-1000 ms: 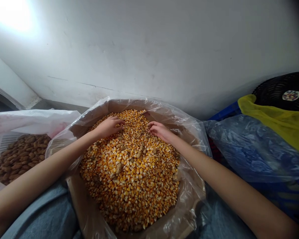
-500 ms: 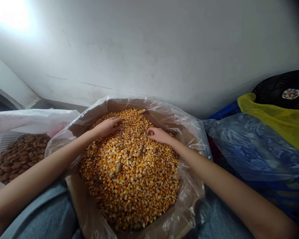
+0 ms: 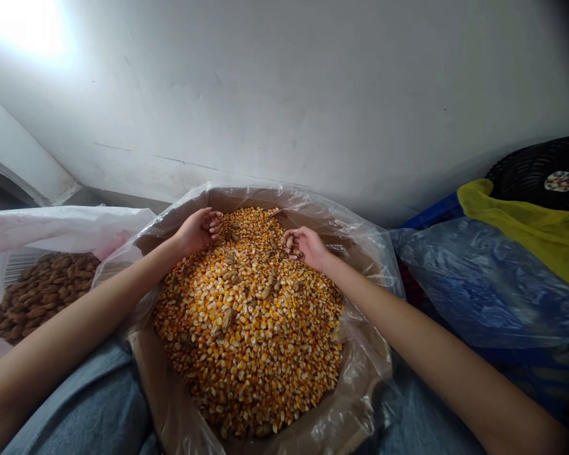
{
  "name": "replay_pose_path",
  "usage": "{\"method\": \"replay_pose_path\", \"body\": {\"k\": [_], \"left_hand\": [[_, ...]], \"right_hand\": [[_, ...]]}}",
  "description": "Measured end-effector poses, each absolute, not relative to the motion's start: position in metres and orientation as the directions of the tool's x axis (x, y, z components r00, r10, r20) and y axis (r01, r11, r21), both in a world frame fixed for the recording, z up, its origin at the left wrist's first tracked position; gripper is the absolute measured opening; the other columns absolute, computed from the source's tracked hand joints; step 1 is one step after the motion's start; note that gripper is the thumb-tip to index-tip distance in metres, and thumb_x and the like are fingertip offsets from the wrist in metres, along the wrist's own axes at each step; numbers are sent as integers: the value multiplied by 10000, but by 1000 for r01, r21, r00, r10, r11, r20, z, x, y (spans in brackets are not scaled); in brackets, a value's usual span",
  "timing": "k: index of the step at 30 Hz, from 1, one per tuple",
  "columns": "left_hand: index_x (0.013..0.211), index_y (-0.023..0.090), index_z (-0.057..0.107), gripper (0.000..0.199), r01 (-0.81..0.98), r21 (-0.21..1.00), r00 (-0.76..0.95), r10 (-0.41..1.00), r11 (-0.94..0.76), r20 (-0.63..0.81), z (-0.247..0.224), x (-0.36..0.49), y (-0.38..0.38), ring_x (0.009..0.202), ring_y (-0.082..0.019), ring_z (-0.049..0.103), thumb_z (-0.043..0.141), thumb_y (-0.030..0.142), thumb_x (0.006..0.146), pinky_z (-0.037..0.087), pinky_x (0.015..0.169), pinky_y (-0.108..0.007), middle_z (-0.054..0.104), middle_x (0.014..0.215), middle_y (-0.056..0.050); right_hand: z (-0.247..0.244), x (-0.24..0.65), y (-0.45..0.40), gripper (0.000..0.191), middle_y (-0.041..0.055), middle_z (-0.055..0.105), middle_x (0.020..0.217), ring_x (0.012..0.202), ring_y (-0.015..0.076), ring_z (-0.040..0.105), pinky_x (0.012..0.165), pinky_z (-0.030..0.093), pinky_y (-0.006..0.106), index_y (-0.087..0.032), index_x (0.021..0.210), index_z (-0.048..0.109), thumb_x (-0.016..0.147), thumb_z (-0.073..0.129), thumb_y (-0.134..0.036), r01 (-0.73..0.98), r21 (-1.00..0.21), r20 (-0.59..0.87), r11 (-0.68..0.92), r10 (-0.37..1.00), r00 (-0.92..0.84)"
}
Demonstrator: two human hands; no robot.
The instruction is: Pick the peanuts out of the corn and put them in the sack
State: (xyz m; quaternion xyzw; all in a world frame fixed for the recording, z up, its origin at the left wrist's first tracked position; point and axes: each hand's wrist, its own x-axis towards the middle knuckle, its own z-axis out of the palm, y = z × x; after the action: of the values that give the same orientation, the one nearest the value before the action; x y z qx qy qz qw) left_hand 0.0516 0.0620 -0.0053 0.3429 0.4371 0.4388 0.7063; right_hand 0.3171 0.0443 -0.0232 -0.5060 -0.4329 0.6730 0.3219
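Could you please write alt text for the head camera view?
The bare left hand reaches into a plastic-lined brown cardboard box of yellow-orange corn kernels mixed with peanut pods; the right hand cups a few pods. A white sack of pods sits left.

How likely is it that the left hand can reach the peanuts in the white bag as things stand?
Probably yes. The left hand sits over the corn kernels, and the peanuts lie close by in the white plastic bag; only the clear plastic liner's edge stands between.

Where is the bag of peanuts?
In the head view, the white plastic bag of peanuts sits at the far left, right beside the plastic-lined cardboard box of corn.
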Motion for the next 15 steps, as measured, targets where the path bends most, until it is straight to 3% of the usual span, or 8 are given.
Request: {"method": "replay_pose_path", "body": {"k": [3, 5, 7, 9, 11, 13, 15], "left_hand": [[777, 153, 513, 244, 189, 973, 114, 981, 134, -157, -10, 54, 59, 418, -73, 336, 480, 388, 724, 283, 406, -194, 350, 495, 50], [822, 167, 539, 294, 580, 811, 148, 989, -81, -7, -16, 55, 57, 505, -108, 430, 534, 424, 680, 323, 474, -206, 460, 555, 23], [855, 176, 556, 308, 777, 590, 247, 968, -218, 32, -23, 56, 56, 605, -151, 494, 528, 429, 681, 347, 545, -225, 543, 640, -12], [860, 179, 564, 283, 830, 487, 301, 953, -271, 17, -28, 57, 57, 648, -175, 514, 505, 404, 699, 349, 575, -239, 574, 695, -33], [825, 180, 572, 247, 816, 516, 295, 955, -261, 17, -29, 58, 57, 637, -171, 507, 508, 378, 693, 341, 569, -239, 572, 690, -29], [771, 176, 570, 210, 716, 673, 242, 970, -186, 11, -26, 59, 57, 579, -143, 476, 527, 356, 672, 330, 534, -229, 536, 629, -6], [686, 166, 539, 159, 455, 890, 161, 985, -19, -61, -20, 59, 58, 479, -104, 400, 512, 322, 669, 308, 472, -220, 444, 529, 22]], "right_hand": [[-25, 309, 42, 267, -13, 445, 552, 468, 87, 392, 425, 268, 202, -176, 598, 416, 699, 424, -423, 377, -893, -349, -245, 907, -236], [-29, 302, 39, 185, -4, 498, 588, 514, 96, 429, 468, 286, 205, -171, 638, 483, 667, 522, -350, 664, -747, -249, -23, 936, -248], [-34, 296, 38, 134, 9, 568, 697, 602, 119, 486, 521, 309, 209, -191, 775, 548, 663, 548, -264, 810, -569, -199, 139, 933, -300], [-38, 291, 38, 201, 18, 601, 798, 677, 140, 519, 557, 322, 216, -222, 891, 554, 693, 520, -225, 872, -449, -202, 196, 928, -313], [-42, 289, 40, 209, 28, 607, 853, 723, 154, 529, 573, 326, 223, -229, 911, 556, 709, 502, -216, 904, -381, -207, 193, 935, -287], [-42, 290, 42, 171, 37, 604, 813, 693, 153, 519, 554, 321, 224, -208, 856, 560, 693, 519, -239, 909, -391, -219, 144, 945, -243], [-40, 293, 43, 138, 32, 572, 700, 596, 129, 481, 504, 305, 217, -181, 752, 539, 669, 529, -290, 844, -535, -251, 32, 948, -195]]}}
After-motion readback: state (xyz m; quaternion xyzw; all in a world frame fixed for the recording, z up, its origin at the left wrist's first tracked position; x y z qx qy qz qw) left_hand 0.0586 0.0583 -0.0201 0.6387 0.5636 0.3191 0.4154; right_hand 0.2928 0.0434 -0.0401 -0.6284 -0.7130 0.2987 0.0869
